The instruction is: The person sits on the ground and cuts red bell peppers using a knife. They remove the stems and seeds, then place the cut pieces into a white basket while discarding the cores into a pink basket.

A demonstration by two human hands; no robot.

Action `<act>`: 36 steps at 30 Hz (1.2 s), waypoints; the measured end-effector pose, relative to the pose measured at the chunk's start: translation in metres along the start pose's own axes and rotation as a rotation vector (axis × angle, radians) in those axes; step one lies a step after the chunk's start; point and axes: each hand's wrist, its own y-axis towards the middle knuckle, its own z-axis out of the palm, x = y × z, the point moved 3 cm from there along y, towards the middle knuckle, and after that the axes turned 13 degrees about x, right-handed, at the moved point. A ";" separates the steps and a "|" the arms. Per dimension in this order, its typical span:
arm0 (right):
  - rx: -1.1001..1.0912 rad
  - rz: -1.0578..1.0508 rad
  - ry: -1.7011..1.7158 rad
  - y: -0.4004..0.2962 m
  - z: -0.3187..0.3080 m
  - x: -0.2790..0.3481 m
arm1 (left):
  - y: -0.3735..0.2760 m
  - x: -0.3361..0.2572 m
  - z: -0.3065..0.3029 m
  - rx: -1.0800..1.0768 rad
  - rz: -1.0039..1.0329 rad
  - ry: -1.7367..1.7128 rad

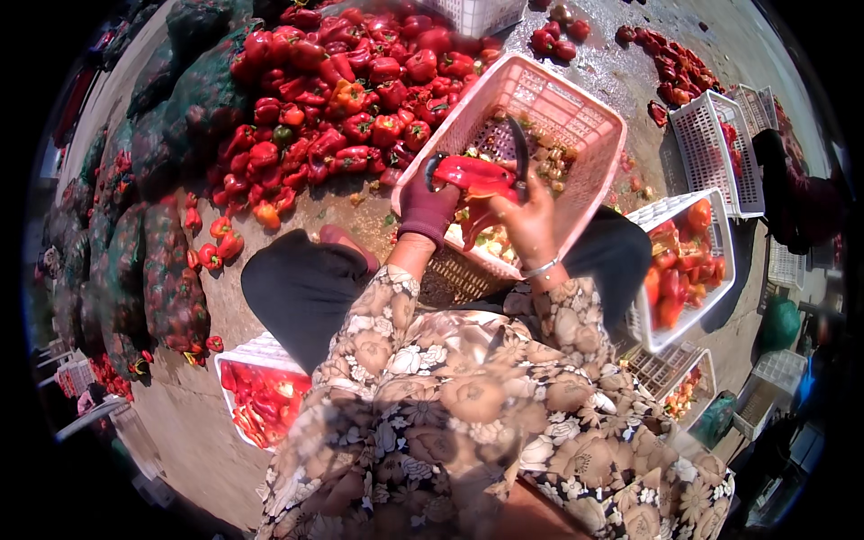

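My left hand [428, 202], in a maroon glove, grips the left end of a cut red bell pepper [476, 174] above a pink plastic crate [611, 145]. My bare right hand [530, 219], with a bracelet at the wrist, is at the pepper's right side. A dark curved blade [520, 145] rises beside that hand; its handle is hidden. Torn red flesh hangs below the pepper between my hands. Pepper cores and scraps [550, 158] lie inside the pink crate.
A large heap of red bell peppers [385, 71] lies ahead to the left, with green mesh sacks of peppers [172, 283] beyond. White crates of peppers stand at right [725, 270] and lower left [229, 398]. A person in dark clothing [803, 196] is at far right.
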 end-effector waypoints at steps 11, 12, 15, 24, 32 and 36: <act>-0.048 -0.047 0.038 0.003 -0.026 0.018 | 0.029 0.070 -0.021 0.131 -0.164 -0.700; -0.036 -0.046 0.067 0.004 -0.028 0.017 | 0.023 0.075 -0.021 0.183 -0.150 -0.696; -0.001 0.011 0.192 0.007 -0.040 0.009 | 0.011 0.074 -0.021 0.312 -0.096 -1.105; 0.090 0.360 0.879 -0.001 -0.015 -0.048 | -0.010 0.029 -0.043 0.186 -0.087 -1.221; 0.605 0.607 0.691 0.038 0.123 -0.017 | -0.185 0.042 -0.259 -0.694 0.276 -0.654; 0.834 0.586 0.378 0.013 0.234 0.026 | -0.334 0.051 -0.341 -0.846 0.348 -0.972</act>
